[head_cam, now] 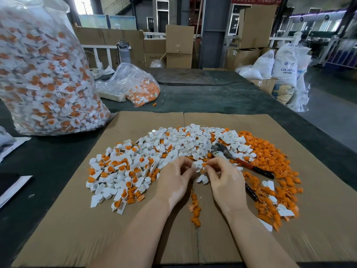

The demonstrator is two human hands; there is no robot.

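Observation:
My left hand and my right hand meet over the middle of a flat cardboard sheet. Between their fingertips they pinch one small white plastic cap, with an orange piece showing at its right side. A second white piece lies just below the fingers. Loose white caps are heaped behind the hands. Orange plugs spread to the right. White caps with orange plugs set in them lie on the left.
Red-and-black handled pliers lie among the parts right of my hands. A big clear bag of assembled parts stands at the far left, a smaller bag behind. The dark table carries the cardboard; white sacks stand beyond its right edge.

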